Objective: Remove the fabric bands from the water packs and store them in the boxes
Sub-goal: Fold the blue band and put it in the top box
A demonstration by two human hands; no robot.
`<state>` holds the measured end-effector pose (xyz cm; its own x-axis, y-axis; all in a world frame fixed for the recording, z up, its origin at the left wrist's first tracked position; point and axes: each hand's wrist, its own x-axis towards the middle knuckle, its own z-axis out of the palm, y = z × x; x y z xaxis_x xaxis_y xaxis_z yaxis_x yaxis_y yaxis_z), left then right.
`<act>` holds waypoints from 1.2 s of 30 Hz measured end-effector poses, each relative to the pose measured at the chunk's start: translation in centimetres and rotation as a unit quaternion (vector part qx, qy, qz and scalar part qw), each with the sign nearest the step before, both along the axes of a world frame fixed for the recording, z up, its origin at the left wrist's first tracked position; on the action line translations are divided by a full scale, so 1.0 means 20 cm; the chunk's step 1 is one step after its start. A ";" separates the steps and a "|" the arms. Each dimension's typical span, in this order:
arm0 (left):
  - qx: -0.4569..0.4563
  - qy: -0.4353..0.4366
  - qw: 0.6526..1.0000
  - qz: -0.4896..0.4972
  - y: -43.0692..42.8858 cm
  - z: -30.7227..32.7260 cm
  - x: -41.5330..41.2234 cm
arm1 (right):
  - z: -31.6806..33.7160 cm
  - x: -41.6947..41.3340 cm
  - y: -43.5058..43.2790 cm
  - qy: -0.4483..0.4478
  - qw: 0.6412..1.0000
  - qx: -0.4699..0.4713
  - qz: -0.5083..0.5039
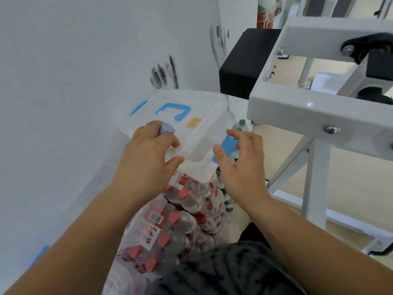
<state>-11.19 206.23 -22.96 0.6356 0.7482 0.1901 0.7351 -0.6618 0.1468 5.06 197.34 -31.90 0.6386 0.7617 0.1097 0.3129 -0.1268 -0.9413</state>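
A clear plastic box (191, 128) with a blue lid handle and blue side latch (228, 145) sits on top of stacked water packs (185, 211) with red-capped bottles. My left hand (146, 158) rests on the lid's near left corner and grips a rolled pale purple fabric band (167, 128) in its curled fingers. My right hand (240, 165) hovers at the box's right side, fingers spread and loosely bent next to the blue latch, holding nothing.
A white wall (74, 81) runs close on the left. A white metal frame (319, 116) with a black pad (244, 67) stands right of the box. Green-capped bottles (228, 201) lie behind the packs. Wooden floor shows at right.
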 end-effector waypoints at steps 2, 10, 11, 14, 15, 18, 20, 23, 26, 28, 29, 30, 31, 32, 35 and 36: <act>0.002 -0.004 1.000 0.003 0.00 0.00 0.00 | 0.09 -0.02 0.02 0.055 0.998 -0.004 0.043; 0.028 -0.008 0.999 -0.012 -0.04 -0.11 0.02 | 0.18 -0.14 0.17 0.268 0.962 -0.011 0.041; 0.028 -0.013 0.999 -0.008 -0.04 -0.12 0.01 | 0.16 -0.15 0.18 0.270 0.962 -0.010 0.038; 0.027 -0.029 0.999 -0.005 -0.04 -0.14 0.00 | 0.14 -0.15 0.21 0.292 0.956 -0.006 0.025; 0.026 -0.038 0.999 -0.005 -0.03 -0.14 0.00 | 0.13 -0.14 0.22 0.298 0.954 -0.005 0.023; 0.021 -0.070 0.997 -0.003 -0.02 -0.11 -0.02 | 0.15 -0.12 0.20 0.310 0.950 -0.002 0.028; 0.016 -0.099 0.995 -0.002 -0.01 -0.07 -0.04 | 0.18 -0.11 0.18 0.326 0.944 0.002 0.039; -0.014 -0.186 0.982 0.024 -0.01 0.01 -0.08 | 0.23 -0.06 0.14 0.343 0.937 0.013 0.061; -0.041 -0.241 0.967 0.072 0.00 0.10 -0.14 | 0.27 0.01 0.11 0.338 0.936 -0.006 0.098; -0.058 -0.272 0.956 0.089 0.01 0.16 -0.18 | 0.31 0.04 0.10 0.328 0.933 -0.031 0.146; -0.074 -0.290 0.949 0.096 0.02 0.19 -0.19 | 0.32 0.05 0.10 0.329 0.927 -0.044 0.173; -0.100 -0.307 0.940 0.108 0.02 0.21 -0.21 | 0.34 0.06 0.10 0.331 0.921 -0.059 0.200; -0.130 -0.322 0.930 0.123 0.02 0.23 -0.22 | 0.35 0.06 0.11 0.330 0.914 -0.075 0.225; -0.156 -0.331 0.920 0.139 0.01 0.23 -0.24 | 0.35 0.05 0.13 0.326 0.907 -0.092 0.251; -0.190 -0.313 0.914 0.176 -0.01 0.21 -0.31 | 0.35 0.01 0.17 0.304 0.884 -0.140 0.326; -0.197 -0.294 0.917 0.185 -0.02 0.19 -0.34 | 0.35 0.00 0.18 0.292 0.877 -0.156 0.348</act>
<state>-17.93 205.90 -19.16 0.1976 0.9764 0.0874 0.6156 -0.1930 0.7640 4.96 201.01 -24.91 -0.1149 0.9243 -0.3639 -0.1065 -0.3757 -0.9206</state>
